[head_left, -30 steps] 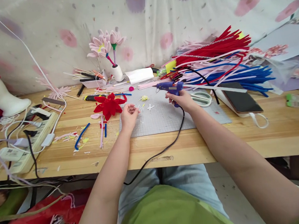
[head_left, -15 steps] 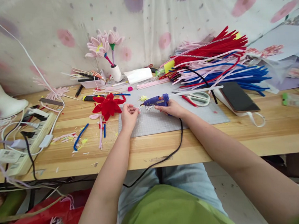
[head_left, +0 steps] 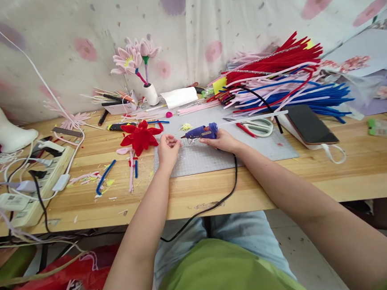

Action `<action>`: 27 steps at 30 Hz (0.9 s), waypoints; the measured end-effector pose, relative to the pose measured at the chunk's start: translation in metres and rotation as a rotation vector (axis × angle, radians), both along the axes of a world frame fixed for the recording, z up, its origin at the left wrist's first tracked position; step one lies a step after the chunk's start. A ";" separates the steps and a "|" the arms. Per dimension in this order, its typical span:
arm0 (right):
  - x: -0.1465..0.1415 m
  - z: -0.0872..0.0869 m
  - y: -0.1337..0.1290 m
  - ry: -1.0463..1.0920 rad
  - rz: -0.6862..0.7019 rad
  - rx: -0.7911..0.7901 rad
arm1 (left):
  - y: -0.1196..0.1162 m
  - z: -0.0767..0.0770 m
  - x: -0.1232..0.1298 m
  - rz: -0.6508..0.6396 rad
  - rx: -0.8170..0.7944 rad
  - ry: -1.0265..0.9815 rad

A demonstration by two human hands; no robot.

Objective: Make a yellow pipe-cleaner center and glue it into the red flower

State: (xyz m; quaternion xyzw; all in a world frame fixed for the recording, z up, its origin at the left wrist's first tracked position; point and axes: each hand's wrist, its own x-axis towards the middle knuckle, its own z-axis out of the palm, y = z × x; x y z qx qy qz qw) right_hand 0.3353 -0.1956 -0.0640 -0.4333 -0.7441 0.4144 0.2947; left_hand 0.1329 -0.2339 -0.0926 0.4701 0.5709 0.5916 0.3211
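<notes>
My right hand [head_left: 222, 142] grips a blue hot glue gun [head_left: 199, 133], its nozzle pointing left and a long white glue stick [head_left: 261, 118] jutting out behind. Close to the nozzle tip, my left hand [head_left: 169, 149] is closed with fingertips pinched; what sits between them is too small to name. Just beyond the gun lies a small pale-yellow bunch of stamens [head_left: 186, 127] on the grey cutting mat [head_left: 198, 162]. A red fuzzy flower [head_left: 141, 138] rests left of my left hand.
Scissors [head_left: 259, 127] and a phone [head_left: 312, 126] lie to the right, before a pile of red, pink and blue pipe cleaners [head_left: 275, 76]. A vase [head_left: 150, 94] holds pink flowers. At left is a power strip [head_left: 39, 193] with tangled cables. The gun's black cord [head_left: 218, 202] crosses the table edge.
The glue gun has shifted very slightly left and down, its nozzle staying by my left fingertips. The whole view has drifted a little; both hands keep nearly the same pose.
</notes>
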 end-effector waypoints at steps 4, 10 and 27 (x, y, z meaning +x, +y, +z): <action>-0.001 0.000 0.001 0.023 -0.026 0.004 | -0.001 0.001 0.000 -0.005 -0.010 0.001; 0.000 -0.001 0.002 0.015 -0.044 -0.014 | -0.002 0.004 0.002 -0.003 -0.019 -0.022; 0.017 0.001 0.017 0.031 -0.300 -0.061 | -0.001 0.004 0.001 0.019 0.039 -0.113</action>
